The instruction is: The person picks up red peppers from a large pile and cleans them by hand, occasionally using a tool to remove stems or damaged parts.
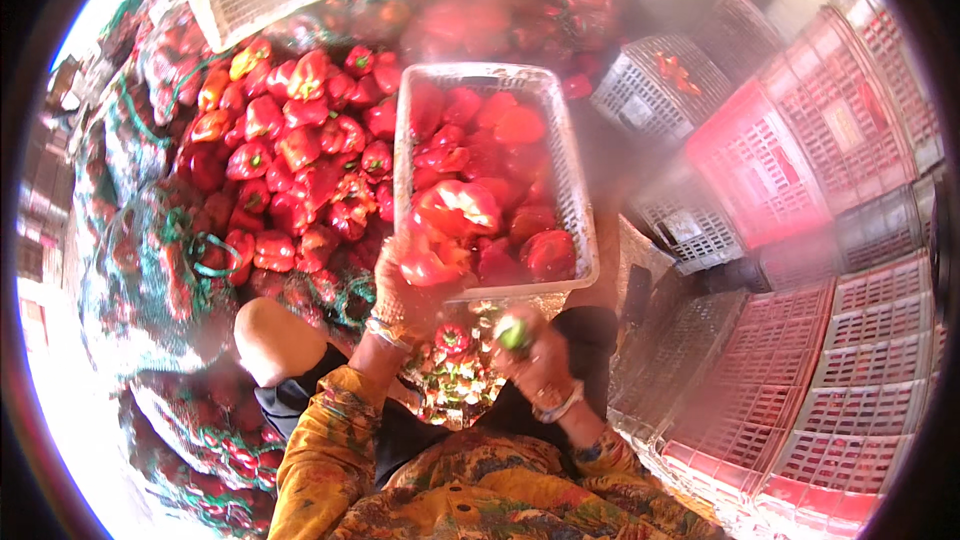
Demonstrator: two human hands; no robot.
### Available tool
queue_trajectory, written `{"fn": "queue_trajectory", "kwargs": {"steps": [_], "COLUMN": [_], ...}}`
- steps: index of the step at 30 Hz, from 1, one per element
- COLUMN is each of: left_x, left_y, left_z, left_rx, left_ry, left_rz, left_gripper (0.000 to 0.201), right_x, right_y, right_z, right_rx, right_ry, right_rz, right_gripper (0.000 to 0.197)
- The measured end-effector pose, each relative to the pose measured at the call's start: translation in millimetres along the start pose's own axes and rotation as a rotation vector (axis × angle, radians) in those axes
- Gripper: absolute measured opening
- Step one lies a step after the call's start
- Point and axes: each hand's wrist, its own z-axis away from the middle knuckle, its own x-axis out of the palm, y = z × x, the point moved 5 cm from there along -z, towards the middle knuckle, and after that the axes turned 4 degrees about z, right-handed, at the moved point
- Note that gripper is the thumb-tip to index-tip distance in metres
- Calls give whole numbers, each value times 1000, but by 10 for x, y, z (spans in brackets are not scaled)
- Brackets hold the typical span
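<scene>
Well, in the head view the left hand [396, 292] has its fingers clamped on a red pepper [436, 258], likely light, crisp-walled and slippery, best cupped around its sides. The right hand [542, 365] curls its fingers around a blurred green piece [514, 333]. Beyond the fingers sits a white plastic crate [577, 190]; below, floor scraps [468, 390]; leftward, netted sacks [135, 290]; rightward, stacked crates [850, 370].

The crate [587, 245] near the hands [403, 295] holds red peppers [548, 255].
</scene>
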Motion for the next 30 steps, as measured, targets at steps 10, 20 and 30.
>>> {"fn": "queue_trajectory", "kwargs": {"steps": [10,20,30], "left_x": [827,298,-240], "left_y": [-86,-409,1366], "left_z": [-1280,-1498,-391], "left_rx": [815,-262,611], "left_ry": [-91,-360,525], "left_rz": [-1896,-2194,-540], "left_gripper": [83,82,15], "right_x": [400,110,257], "right_y": [517,554,174], "right_z": [505,411,-519], "right_rx": [-24,53,309], "right_ry": [-497,-112,-8], "right_rz": [240,202,-282], "right_gripper": [56,39,14]}}
